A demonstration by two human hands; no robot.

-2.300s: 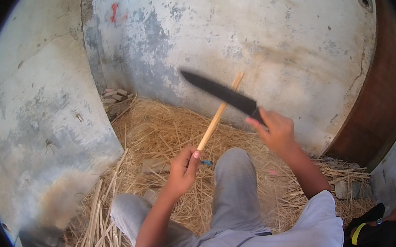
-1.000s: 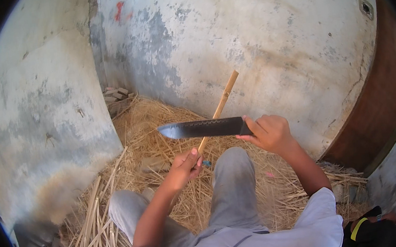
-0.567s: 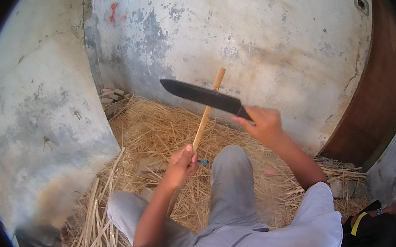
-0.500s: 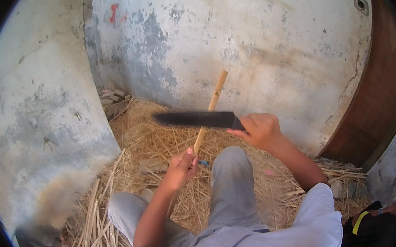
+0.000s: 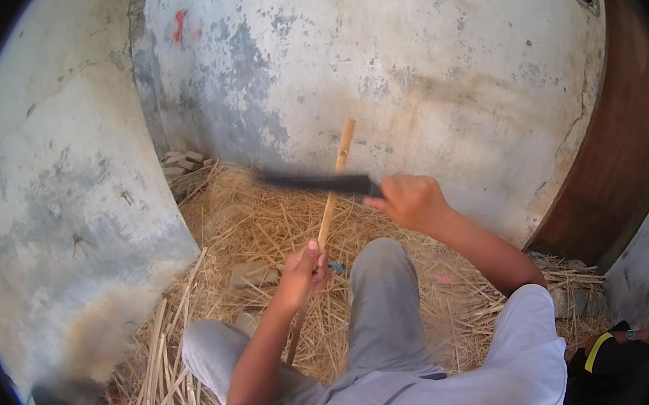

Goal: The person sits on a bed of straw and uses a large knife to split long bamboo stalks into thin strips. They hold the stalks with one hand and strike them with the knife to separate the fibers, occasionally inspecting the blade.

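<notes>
Stick (image 5: 328, 213): slim, knotted, woody, in left hand (image 5: 304, 270); long dark knife (image 5: 313, 182) across.

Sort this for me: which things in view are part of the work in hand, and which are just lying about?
In use:
- knife, in the right hand
- stick, in the left hand

Apparently lying about:
- long strips, lower left
- loose straw-like scraps
- bricks in the corner
</notes>
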